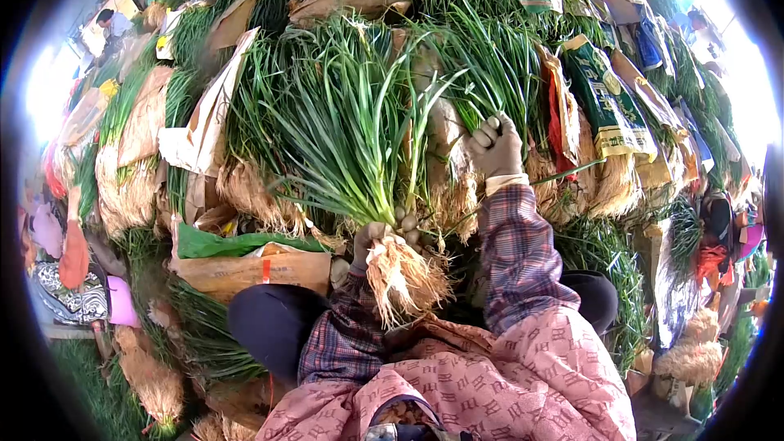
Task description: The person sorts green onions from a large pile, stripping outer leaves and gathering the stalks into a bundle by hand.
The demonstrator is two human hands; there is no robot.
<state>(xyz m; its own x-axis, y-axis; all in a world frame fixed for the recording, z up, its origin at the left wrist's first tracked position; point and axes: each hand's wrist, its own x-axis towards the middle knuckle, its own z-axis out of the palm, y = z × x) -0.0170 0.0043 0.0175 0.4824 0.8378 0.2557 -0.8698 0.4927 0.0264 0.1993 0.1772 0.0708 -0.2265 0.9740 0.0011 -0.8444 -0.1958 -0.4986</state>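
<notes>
A bunch of green-leaved plants [359, 139] with pale, shaggy roots [404, 273] stands upright in front of me. My left hand [371, 241], gloved, is wrapped round its base just above the roots. To the right, my right hand [498, 147], also gloved, has its fingers curled at the lower leaves of the plants behind it; whatever it pinches is too small to make out. A thin green stalk [572, 171] lies across beside the right wrist.
Root-ended bundles are piled all round, some wrapped in brown paper [147, 114]. A green printed bag [604, 98] lies at the right, a brown sack [253, 273] by my left knee. Parts of other people [114, 20] show at the far left and right edges.
</notes>
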